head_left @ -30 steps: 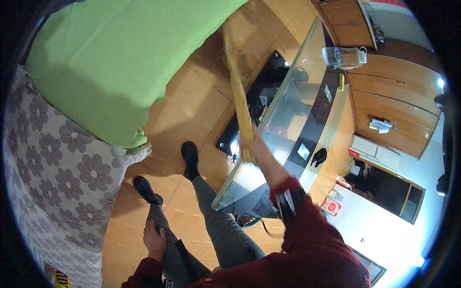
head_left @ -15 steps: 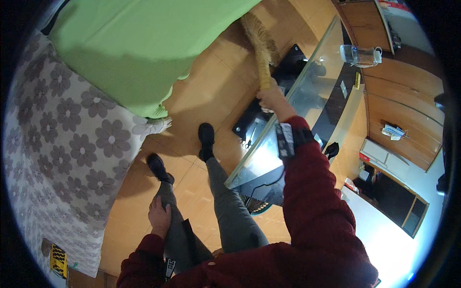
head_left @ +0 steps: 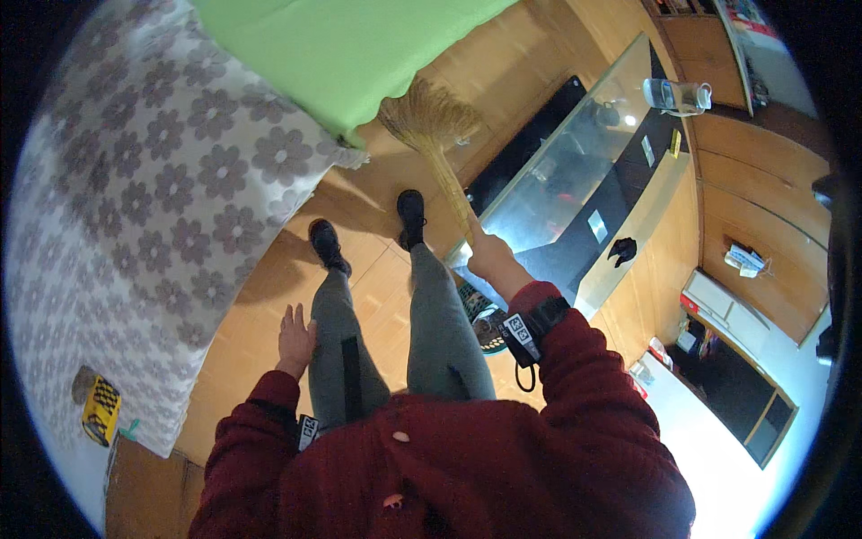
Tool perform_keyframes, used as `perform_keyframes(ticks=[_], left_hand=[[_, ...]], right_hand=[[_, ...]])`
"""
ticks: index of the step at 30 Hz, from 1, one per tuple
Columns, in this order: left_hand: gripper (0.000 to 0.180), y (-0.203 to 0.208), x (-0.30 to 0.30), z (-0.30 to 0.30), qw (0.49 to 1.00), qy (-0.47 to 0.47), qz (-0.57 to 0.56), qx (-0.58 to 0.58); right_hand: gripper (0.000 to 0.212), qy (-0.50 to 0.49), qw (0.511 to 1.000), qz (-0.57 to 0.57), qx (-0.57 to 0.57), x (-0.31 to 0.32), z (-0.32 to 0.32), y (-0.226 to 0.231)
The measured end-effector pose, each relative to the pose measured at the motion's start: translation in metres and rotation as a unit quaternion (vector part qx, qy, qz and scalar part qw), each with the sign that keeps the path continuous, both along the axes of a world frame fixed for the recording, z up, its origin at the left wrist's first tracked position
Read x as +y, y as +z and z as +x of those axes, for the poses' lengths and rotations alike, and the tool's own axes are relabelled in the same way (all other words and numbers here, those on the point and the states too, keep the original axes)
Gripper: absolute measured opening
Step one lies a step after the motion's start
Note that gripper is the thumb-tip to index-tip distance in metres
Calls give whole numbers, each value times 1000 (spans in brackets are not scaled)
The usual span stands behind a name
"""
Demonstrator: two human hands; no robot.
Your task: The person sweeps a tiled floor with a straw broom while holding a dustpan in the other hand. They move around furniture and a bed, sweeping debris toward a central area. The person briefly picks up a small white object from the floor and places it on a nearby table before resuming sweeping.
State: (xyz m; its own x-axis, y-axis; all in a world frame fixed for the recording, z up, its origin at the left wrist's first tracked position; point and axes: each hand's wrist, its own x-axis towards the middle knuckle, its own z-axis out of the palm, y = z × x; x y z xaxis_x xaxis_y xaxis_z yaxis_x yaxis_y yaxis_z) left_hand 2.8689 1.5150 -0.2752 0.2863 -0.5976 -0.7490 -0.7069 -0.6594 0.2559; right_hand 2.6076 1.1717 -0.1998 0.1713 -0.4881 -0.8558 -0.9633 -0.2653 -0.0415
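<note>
A straw broom [head_left: 442, 176] slants over the tiled floor, its fanned bristles ahead of my feet and near the green cloth's edge. My right hand [head_left: 494, 260] is closed around the lower end of its handle, close to the glass table's near corner. Beside my left thigh, my left hand [head_left: 294, 341] hangs with fingers stretched and apart, holding nothing. Whether the bristles press on the floor I cannot tell for sure.
A glass-topped table [head_left: 566, 171] stands on my right, bearing a clear plastic bottle [head_left: 675, 95]. To my left, a flowered cloth [head_left: 215, 171] and a green cloth [head_left: 350, 45] hang over bed-like furniture. My black shoes [head_left: 411, 216] stand on the floor [head_left: 377, 305].
The broom has swung left and back toward me, its bristles now fanned wider. My right hand has come nearer my body. My left hand has moved off my leg.
</note>
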Motion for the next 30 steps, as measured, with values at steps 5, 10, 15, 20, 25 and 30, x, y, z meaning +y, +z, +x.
perform_keyframes(ticks=[5,10,15,20,25,30], left_hand=[[51,45,67,16,996,40,13,-80],[51,75,112,-57,961,276,-14,-30],[54,84,155,-157,906,417,-51,48],[55,108,212,-212,857,512,-45,39],[49,112,276,-242,767,639,-7,53],[45,104,333,-274,825,563,6,48]], right_hand=[[77,101,995,-1,24,17,-34,48],[78,221,975,25,20,16,-80,89],[75,232,972,17,-27,-17,-117,140],[64,91,995,38,-25,-48,-127,160],[30,124,983,-14,-135,-61,-114,83],[10,523,795,-41,-304,-23,-87,2]])
